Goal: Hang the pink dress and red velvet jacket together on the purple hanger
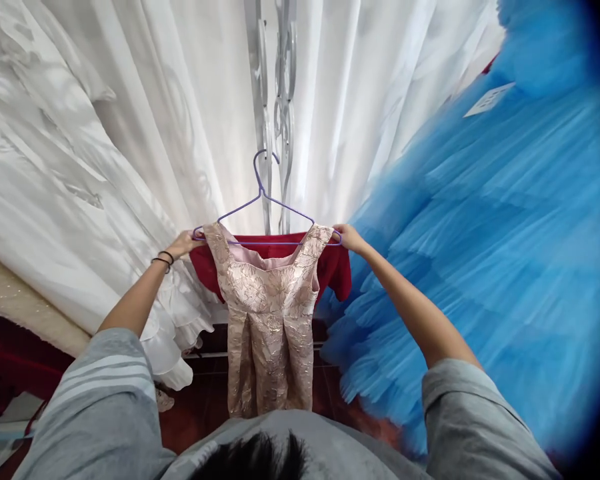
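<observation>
A pink-gold brocade dress [270,327] with wide straps hangs from a purple hanger [261,193] in front of me. A dark red short-sleeved garment [337,270] shows behind the dress. At the hanger's left end, my left hand [184,244] is closed, next to a strap and the red sleeve. My right hand [349,238] grips the opposite end by the other strap, its fingertips partly hidden. The hanger's hook stands upright, overlapping a grey metal scrollwork frame [286,73]; I cannot tell whether they touch. My body hides the dress's lower end.
White gowns [55,167] fill the left side, with ruffled hems near my left forearm. A large blue tulle gown [495,247] crowds the right, with a white tag [489,99] on it. White curtain folds [325,100] hang behind. Reddish-brown floor [190,407] shows below.
</observation>
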